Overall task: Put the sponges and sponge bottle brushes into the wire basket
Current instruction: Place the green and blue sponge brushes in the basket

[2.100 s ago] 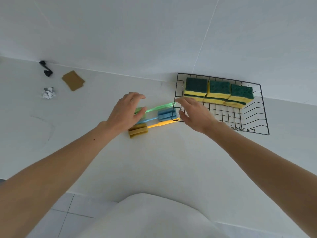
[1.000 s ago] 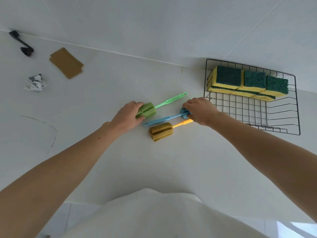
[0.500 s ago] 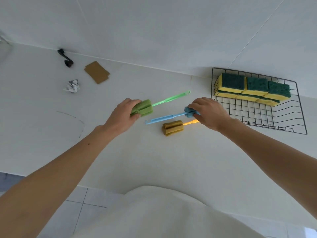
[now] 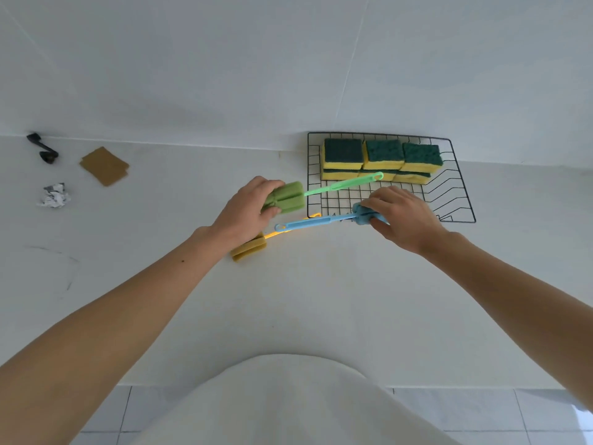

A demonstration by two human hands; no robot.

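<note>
A black wire basket (image 4: 462,200) stands on the white counter against the wall, with several green-and-yellow sponges (image 4: 382,155) stacked along its back. My left hand (image 4: 247,210) grips the foam head of the green bottle brush (image 4: 285,197), whose handle reaches over the basket's left side. My right hand (image 4: 401,216) holds the blue bottle brush (image 4: 314,222) by its foam head above the basket's front edge, handle pointing left. The yellow bottle brush (image 4: 248,248) lies on the counter, partly under my left wrist.
Far left on the counter lie a crumpled foil ball (image 4: 54,195), a brown cardboard piece (image 4: 104,166) and a small black hook-like object (image 4: 43,149). The wall rises right behind the basket. The counter's front edge runs close to my body.
Both hands have carried their brushes to the right, toward the basket. The green handle now reaches over the basket and the blue head is at its front edge. The yellow brush stays on the counter.
</note>
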